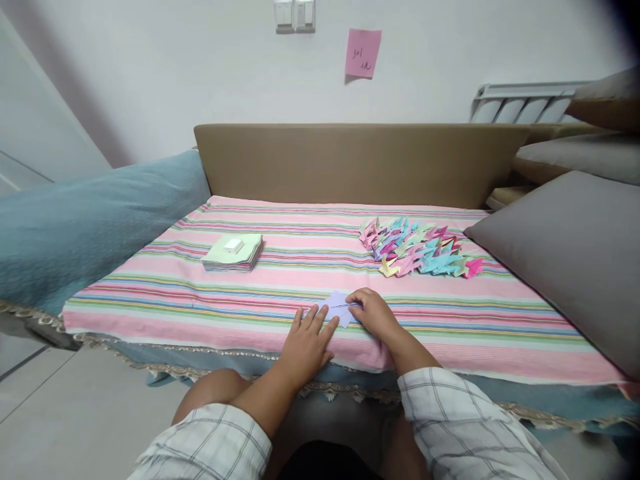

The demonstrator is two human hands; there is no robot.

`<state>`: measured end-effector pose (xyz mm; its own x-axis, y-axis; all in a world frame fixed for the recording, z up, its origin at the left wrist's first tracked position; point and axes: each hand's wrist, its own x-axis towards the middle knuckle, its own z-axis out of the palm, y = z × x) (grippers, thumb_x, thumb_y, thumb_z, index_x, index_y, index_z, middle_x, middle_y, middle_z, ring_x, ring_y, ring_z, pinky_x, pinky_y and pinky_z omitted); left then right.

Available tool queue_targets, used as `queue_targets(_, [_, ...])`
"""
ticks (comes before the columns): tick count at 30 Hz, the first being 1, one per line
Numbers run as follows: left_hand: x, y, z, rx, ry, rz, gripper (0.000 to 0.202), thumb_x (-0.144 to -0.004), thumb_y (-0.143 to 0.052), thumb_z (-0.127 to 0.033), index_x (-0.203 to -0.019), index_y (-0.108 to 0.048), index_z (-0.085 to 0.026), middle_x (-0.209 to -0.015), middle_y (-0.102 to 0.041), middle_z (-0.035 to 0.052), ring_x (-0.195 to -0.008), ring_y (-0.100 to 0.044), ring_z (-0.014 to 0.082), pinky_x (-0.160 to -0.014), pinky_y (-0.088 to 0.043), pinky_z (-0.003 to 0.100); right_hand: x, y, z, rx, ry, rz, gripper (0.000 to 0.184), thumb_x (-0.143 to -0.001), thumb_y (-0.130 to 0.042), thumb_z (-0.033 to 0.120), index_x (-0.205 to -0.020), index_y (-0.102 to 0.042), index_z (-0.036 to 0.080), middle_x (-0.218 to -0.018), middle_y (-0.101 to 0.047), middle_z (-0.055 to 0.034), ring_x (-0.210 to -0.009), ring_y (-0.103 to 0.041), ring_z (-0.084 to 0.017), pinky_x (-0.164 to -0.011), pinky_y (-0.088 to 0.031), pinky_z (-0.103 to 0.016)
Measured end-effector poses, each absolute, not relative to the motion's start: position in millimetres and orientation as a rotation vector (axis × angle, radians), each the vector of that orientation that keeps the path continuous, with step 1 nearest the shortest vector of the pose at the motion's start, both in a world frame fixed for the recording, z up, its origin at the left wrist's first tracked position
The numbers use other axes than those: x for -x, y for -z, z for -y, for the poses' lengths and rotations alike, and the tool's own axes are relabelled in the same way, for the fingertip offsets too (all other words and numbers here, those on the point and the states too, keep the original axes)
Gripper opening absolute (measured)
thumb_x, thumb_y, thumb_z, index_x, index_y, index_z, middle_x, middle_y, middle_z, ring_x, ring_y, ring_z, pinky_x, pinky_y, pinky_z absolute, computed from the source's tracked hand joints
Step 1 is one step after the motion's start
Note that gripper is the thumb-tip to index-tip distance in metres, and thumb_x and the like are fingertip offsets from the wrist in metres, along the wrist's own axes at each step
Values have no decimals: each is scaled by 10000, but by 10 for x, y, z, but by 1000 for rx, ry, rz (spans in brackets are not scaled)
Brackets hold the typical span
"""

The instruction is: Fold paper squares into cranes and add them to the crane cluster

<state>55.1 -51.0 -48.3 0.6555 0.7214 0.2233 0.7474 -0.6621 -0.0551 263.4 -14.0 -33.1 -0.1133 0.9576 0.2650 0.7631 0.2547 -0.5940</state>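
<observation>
A small lavender paper (339, 308), partly folded, lies on the striped pink cloth (200, 293) near its front edge. My left hand (306, 345) rests flat beside it, fingertips pressing on its left corner. My right hand (376, 313) bends over its right side, fingers pinching or creasing a fold. A pile of several folded paper cranes (419, 249) in pink, blue, green and yellow lies behind my right hand. A stack of square coloured papers (233, 253) with a small white block on top sits to the back left.
A grey cushion (565, 253) borders the cloth on the right, a blue blanket roll (90, 220) on the left. A tan backrest (350, 163) runs behind. A pink sticky note (363, 53) hangs on the white wall.
</observation>
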Motion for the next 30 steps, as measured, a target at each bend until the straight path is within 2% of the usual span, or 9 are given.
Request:
queue_targets(7, [-532, 418, 475, 2767, 442, 1222, 678, -736, -642, -418, -1344, -385, -261, -1436, -362, 99, -1297, -330, 309, -1058, -197, 576, -2620, 346, 165, 1456, -242, 2085, 238, -766, -558, 107, -932, -684, 223, -1049, -642, -47, -1011, -510, -206, -920, -387, -378])
queue_targets(10, [-499, 368, 379, 2697, 608, 1276, 478, -797, -582, -340, -1255, -500, -228, -1389, -430, 108, -1257, -384, 302, -1032, -251, 572, -2613, 318, 189, 1442, -244, 2164, 271, -811, -505, 109, -970, -678, 243, -1054, -660, -42, -1002, -529, -209, -893, -403, -387])
queue_targets(12, [-468, 355, 285, 2672, 683, 1278, 310, -834, -534, -283, -1134, -594, -232, -1281, -546, 94, -1162, -484, 276, -1005, -298, 559, -2627, 293, 204, 1424, -266, 2200, 263, -822, -504, 134, -1000, -670, 234, -1076, -653, -54, -1010, -538, -211, -903, -400, -390])
queue_targets(14, [-441, 361, 189, 2716, 708, 1196, 244, -849, -517, -269, -1056, -635, -216, -1142, -638, 80, -1029, -564, 237, -954, -383, 487, -2657, 273, 221, 1381, -316, 2241, 273, -802, -575, 231, -1065, -645, 218, -1126, -628, -73, -1047, -529, -222, -931, -388, -396])
queue_targets(17, [-427, 386, 87, 2724, 771, 1080, 226, -865, -489, -258, -995, -656, -181, -1025, -677, 82, -912, -594, 202, -834, -469, 369, -2706, 258, 256, 1332, -402, 2297, 627, -635, -742, 395, -1205, -559, 209, -1239, -554, -96, -1133, -472, -261, -961, -369, -410])
queue_targets(19, [-436, 396, 56, 2699, 791, 1045, 225, -877, -465, -252, -965, -659, -178, -989, -680, 80, -872, -594, 194, -794, -476, 346, -2723, 253, 281, 1330, -433, 2315, 789, -548, -792, 403, -1261, -506, 220, -1286, -513, -96, -1164, -442, -272, -973, -359, -417])
queue_targets(21, [-454, 395, 46, 2686, 790, 1033, 228, -890, -442, -250, -937, -653, -175, -960, -679, 75, -847, -588, 188, -777, -471, 334, -2723, 244, 304, 1329, -435, 2320, 784, -562, -782, 370, -1274, -489, 228, -1296, -502, -89, -1171, -435, -267, -981, -351, -416])
queue_targets(26, [-473, 376, 66, 2666, 808, 1105, 242, -919, -380, -248, -922, -609, -168, -882, -672, 61, -815, -579, 176, -748, -452, 307, -2695, 197, 346, 1289, -390, 2307, 616, -681, -654, 234, -1273, -484, 208, -1259, -532, -88, -1147, -459, -242, -982, -351, -394])
queue_targets(30, [-458, 365, 88, 2669, 791, 1143, 236, -921, -375, -256, -945, -595, -176, -895, -676, 53, -825, -583, 180, -756, -449, 313, -2672, 167, 374, 1269, -381, 2339, 662, -667, -668, 280, -1292, -461, 217, -1267, -526, -90, -1147, -458, -252, -975, -349, -405])
